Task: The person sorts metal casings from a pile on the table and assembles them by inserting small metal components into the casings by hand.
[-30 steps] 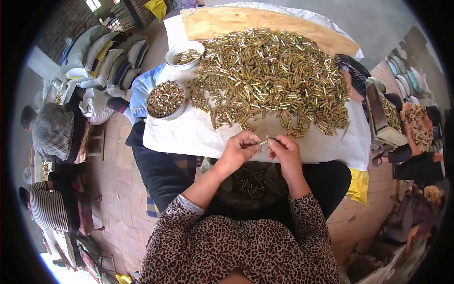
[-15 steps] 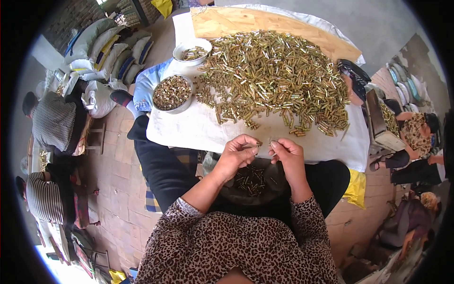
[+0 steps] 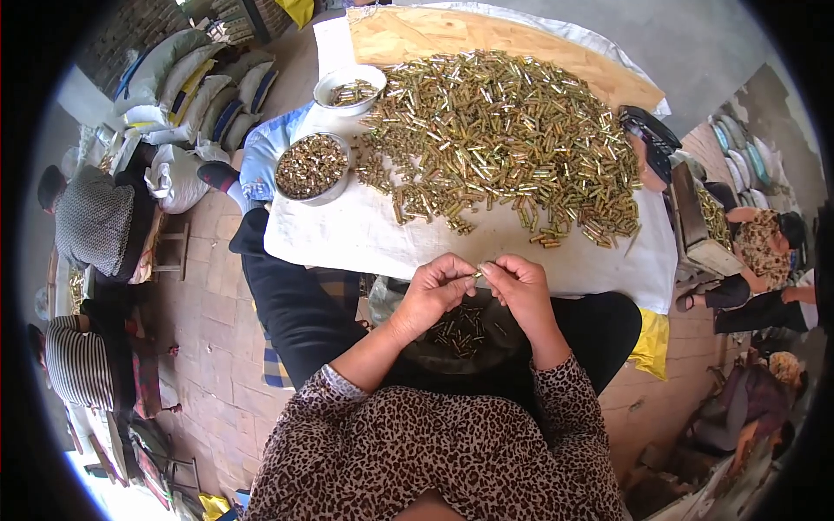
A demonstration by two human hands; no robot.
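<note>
In front of my chest my two hands meet over the near edge of the table. My left hand [image 3: 440, 291] pinches one end of a small brass-coloured metal sleeve [image 3: 477, 275] between thumb and fingertips. The thumb and fingers of my right hand [image 3: 519, 285] close on its other end; the fingers cover most of the piece. Below them, in my lap, a dark cloth or bag [image 3: 426, 354] holds many similar slim metal pieces [image 3: 458, 333]. A large heap of brass-coloured metal sleeves [image 3: 521, 143] covers the far part of the white-covered table [image 3: 347, 240].
A white bowl [image 3: 346, 110] of sleeves and a metal bowl [image 3: 326, 197] of small parts stand at the table's left. A wooden board [image 3: 486, 35] borders the heap. A black bag [image 3: 651, 130] lies at right. Stuffed sacks [image 3: 174, 78] and people sit around.
My hands have come together: the right hand moved left and now grips the small piece at the left fingertips. The whole view has shifted slightly.
</note>
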